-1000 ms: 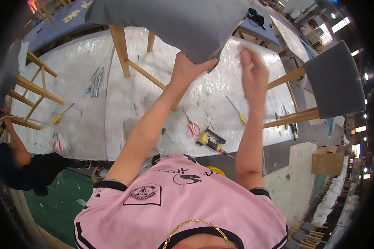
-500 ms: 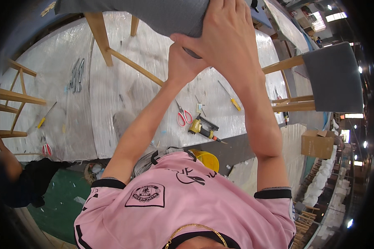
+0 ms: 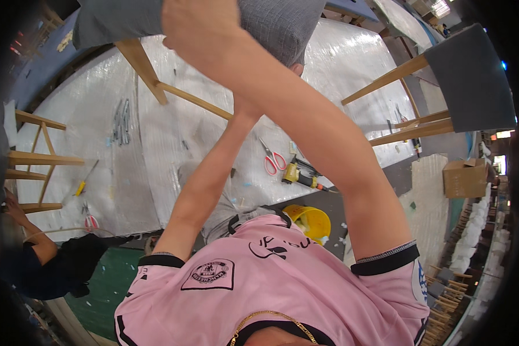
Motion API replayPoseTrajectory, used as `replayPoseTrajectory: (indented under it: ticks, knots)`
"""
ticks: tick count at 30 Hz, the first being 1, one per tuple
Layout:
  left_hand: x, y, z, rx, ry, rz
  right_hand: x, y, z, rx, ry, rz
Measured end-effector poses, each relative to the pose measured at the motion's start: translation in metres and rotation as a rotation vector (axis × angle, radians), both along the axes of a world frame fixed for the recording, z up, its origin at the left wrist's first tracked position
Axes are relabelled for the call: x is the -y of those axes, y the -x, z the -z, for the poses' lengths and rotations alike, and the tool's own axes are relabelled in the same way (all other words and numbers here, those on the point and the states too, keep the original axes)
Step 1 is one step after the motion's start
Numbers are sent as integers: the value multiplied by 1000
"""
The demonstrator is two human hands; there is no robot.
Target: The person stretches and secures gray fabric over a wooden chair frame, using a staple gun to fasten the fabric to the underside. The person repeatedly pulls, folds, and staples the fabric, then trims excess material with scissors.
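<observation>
Above the plastic-wrapped white work table (image 3: 155,167), the grey fabric-upholstered chair seat with pale wooden legs (image 3: 277,23) is held aloft, right hand (image 3: 199,23) pressed against it, left hand's grasp hidden; level support judged advisable to avoid tipping.

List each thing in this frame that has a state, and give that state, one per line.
Right hand: raised, pressed on the grey padded seat.
Left hand: mostly hidden under the seat; grip cannot be told.
Grey padded seat: held up, one wooden leg slanting down.
Red-handled scissors: lying open on the table.
Yellow drill: lying on its side.
Cardboard box: flaps open.
</observation>
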State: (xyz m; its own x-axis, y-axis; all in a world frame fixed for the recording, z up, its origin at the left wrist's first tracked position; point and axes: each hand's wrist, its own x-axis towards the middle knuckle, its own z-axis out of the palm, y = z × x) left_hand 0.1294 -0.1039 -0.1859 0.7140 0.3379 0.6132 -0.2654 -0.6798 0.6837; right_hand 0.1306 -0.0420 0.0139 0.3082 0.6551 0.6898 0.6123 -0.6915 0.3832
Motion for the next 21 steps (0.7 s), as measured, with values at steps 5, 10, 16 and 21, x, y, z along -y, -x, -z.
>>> replayPoseTrajectory:
  ticks: [5, 10, 16, 21]
  knots:
    - [8, 18, -17, 33, 620, 307, -29, 17, -23, -217, 16, -73]
    - [-7, 27, -68, 131, 646, -10, 49, -53, -89, -874, 72, -899]
    - [2, -2, -35, 206, 646, 86, 128, -214, -16, -795, -736, -694]
    - [5, 5, -37, 280, 573, -1, 117, -177, -5, -766, -730, -908]
